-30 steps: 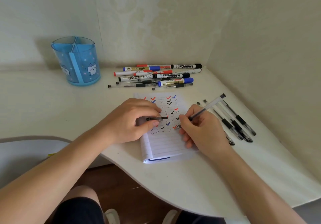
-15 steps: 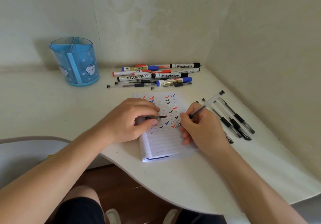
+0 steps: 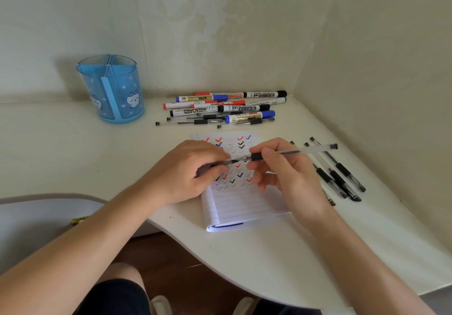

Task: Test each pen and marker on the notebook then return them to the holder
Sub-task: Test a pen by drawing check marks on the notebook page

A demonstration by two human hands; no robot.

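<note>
Head view
- Pen (image 3: 293, 152): clear-barrelled, held nearly level just above the far half of the notebook (image 3: 239, 204). Its tip points left at the cap, which suggests it is being closed rather than used to write.
- Cap (image 3: 226, 162): small and dark, above the notebook's middle, with its mouth turned toward the pen tip. The two look about to meet, but I cannot tell if they touch.
- Left hand (image 3: 195, 170): over the notebook's left edge, with thumb and forefinger pinching the cap and the other fingers curled under. The heel seems to rest on the page, probably to steady the aim.
- Right hand (image 3: 288, 175): over the notebook's right edge, with thumb and forefinger gripping the pen at its black grip. The lower fingers are loosely bent and hold nothing.
- Notebook: lies open on the table (image 3: 318, 253) straight in front of the person, within reach of both hands.
- Ticks (image 3: 241, 143): rows of red, blue and black marks on the notebook's far half, one test per pen by the look of it.
- Side pens (image 3: 340, 177): several capped ones lying side by side just right of the notebook, seemingly a sorted pile.
- Markers (image 3: 227, 108): heaped with thin pens just beyond the notebook's far edge.
- Holder (image 3: 112, 89): blue and divided, standing well beyond and left of the notebook. No pen shows in it, so nothing appears to have been returned yet.
</note>
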